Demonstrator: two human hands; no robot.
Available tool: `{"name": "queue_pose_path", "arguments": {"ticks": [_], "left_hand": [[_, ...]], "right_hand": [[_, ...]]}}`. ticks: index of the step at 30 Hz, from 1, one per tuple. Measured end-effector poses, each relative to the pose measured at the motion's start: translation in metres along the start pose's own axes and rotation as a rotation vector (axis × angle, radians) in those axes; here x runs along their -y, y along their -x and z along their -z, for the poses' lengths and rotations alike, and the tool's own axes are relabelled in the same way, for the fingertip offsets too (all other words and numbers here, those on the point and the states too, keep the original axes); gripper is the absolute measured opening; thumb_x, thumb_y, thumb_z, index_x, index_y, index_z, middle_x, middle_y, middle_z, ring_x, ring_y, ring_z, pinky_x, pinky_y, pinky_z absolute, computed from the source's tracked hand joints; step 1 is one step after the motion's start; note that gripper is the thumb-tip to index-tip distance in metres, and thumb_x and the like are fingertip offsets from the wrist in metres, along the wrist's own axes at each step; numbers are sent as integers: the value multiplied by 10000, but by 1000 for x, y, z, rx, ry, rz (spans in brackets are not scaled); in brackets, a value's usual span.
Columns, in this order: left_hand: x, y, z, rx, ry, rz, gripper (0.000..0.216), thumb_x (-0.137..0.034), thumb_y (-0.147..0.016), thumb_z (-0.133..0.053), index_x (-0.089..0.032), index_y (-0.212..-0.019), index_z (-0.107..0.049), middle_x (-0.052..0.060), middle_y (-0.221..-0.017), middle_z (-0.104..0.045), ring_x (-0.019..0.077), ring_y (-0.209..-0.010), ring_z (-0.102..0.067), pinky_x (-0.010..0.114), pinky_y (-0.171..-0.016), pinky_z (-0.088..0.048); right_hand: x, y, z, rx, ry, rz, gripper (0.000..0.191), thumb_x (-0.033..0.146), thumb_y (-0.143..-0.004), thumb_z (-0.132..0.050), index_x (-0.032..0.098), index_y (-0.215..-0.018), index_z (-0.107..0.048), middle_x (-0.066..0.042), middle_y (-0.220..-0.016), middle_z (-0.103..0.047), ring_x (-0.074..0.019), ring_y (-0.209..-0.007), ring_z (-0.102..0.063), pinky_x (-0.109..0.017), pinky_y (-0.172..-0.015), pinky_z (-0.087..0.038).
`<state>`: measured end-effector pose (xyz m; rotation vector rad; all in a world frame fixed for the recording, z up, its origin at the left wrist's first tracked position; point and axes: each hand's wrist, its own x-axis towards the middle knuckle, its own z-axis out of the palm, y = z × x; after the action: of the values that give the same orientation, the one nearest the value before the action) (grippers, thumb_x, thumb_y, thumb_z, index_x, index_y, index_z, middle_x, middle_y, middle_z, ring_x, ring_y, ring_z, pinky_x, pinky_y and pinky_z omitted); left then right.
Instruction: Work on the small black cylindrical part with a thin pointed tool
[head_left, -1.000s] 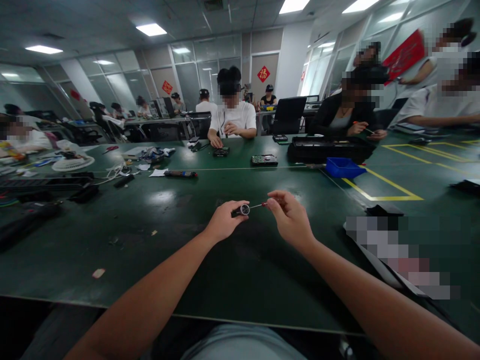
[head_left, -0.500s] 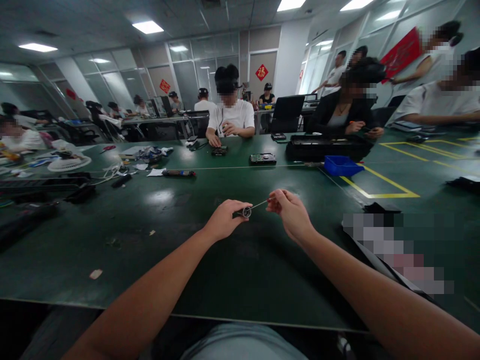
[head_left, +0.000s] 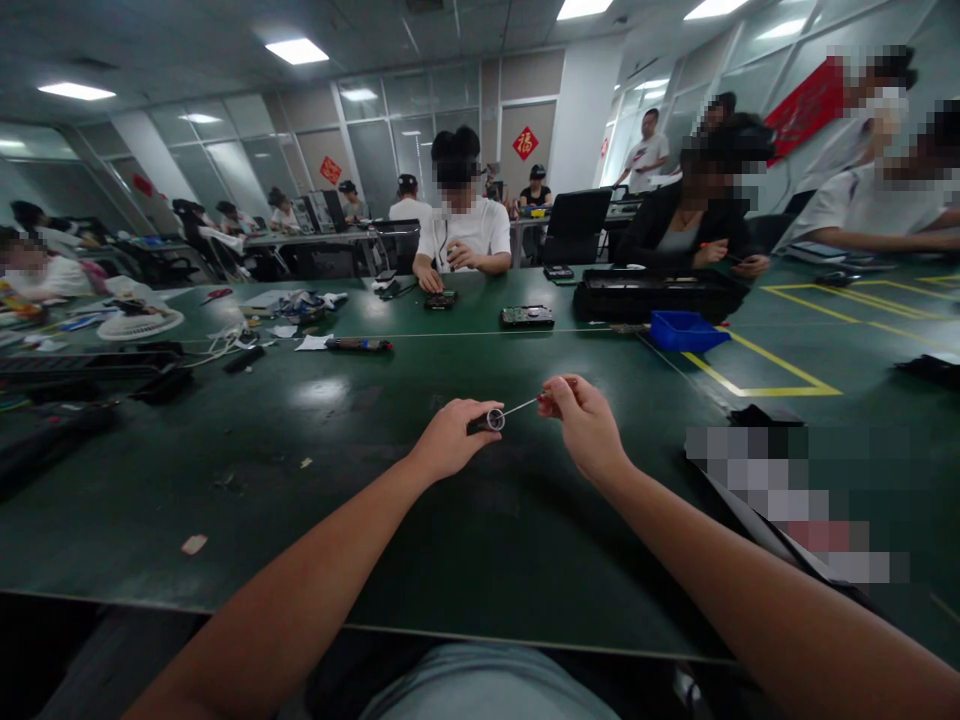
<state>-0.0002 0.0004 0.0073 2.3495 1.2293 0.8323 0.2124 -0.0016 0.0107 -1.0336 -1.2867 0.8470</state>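
Above the green table, my left hand pinches a short dark cylinder between thumb and fingers. Its round end, with a pale rim, faces right and towards me. My right hand is closed on a thin metal rod, perhaps a screwdriver shaft; its held end is hidden in the fingers. The rod slants down to the left and its tip meets the cylinder's rimmed end. How deep it reaches inside I cannot tell.
Ahead lie a hard drive, a dark marker-like tool and a blue bin. A white fan part and cables sit at left, a blurred-out sheet at right. A person works opposite.
The cylinder has turned slightly, showing more of its dark side. Both hands have barely moved, with the right a touch further right.
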Motion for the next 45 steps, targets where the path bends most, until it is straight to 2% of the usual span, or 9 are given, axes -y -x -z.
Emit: {"name": "queue_pose_path", "arguments": {"ticks": [5,10,12,18,24,29,33,38,45], "left_hand": [[0,0,-1,-5,-6,7,434,-260,-844,-707,-255,-1271,-633,48,-1137,-684,243,-1057,-586,404,-971,-443],[2,-1,-2,-21,-4,9,421,-261,-840,-715,-250,-1255,-643,42,-1114,-693,234,-1033,-592,385,-954,-444],[3,-1,-2,-21,-4,6,423,-258,-838,-719,-248,-1254,-643,39,-1113,-693,230,-1030,-593,379,-953,-443],[5,0,-3,-32,-4,-2,418,-248,-833,-724,-248,-1244,-648,39,-1129,-688,226,-1042,-593,382,-963,-442],[3,0,-3,-11,8,-13,403,-246,-836,-716,-249,-1234,-653,45,-1115,-693,231,-1044,-599,396,-966,-444],[5,0,-2,-63,18,20,405,-265,-843,-706,-249,-1243,-642,54,-1142,-683,234,-1064,-604,400,-967,-449],[8,0,-2,-72,28,31,401,-247,-841,-705,-250,-1237,-645,48,-1147,-683,227,-1064,-611,393,-969,-450],[7,-1,-4,-71,37,19,408,-242,-828,-720,-250,-1230,-652,42,-1146,-685,223,-1064,-615,382,-977,-454],[6,-1,-3,-57,24,6,420,-236,-839,-707,-249,-1253,-638,51,-1182,-678,230,-1105,-602,407,-1011,-438]], "right_hand": [[10,5,1,35,127,73,304,487,-925,-523,198,-912,-614,-46,-792,-679,-183,-709,-631,-347,-686,-514],[24,10,2,-22,431,97,411,550,-865,-606,216,-630,-563,0,-546,-597,-148,-505,-522,-299,-538,-385],[25,11,2,-17,460,133,389,533,-861,-619,219,-639,-564,9,-538,-584,-145,-494,-508,-293,-523,-362],[21,13,2,118,340,220,179,341,-927,-505,217,-848,-608,-15,-744,-647,-170,-684,-601,-296,-621,-427],[23,15,2,89,365,170,345,446,-982,-412,225,-794,-599,23,-566,-529,-154,-541,-532,-293,-558,-394],[19,14,2,123,315,165,224,347,-962,-412,231,-903,-595,9,-665,-573,-165,-627,-557,-294,-589,-410],[19,16,2,170,306,133,266,379,-970,-402,230,-852,-587,16,-655,-535,-160,-617,-528,-302,-607,-421],[19,16,-1,101,191,100,154,362,-928,-502,226,-962,-565,-10,-782,-624,-173,-705,-582,-319,-664,-467],[8,8,-2,59,21,43,278,463,-920,-512,205,-906,-613,-34,-781,-639,-180,-721,-616,-349,-717,-520]]}}
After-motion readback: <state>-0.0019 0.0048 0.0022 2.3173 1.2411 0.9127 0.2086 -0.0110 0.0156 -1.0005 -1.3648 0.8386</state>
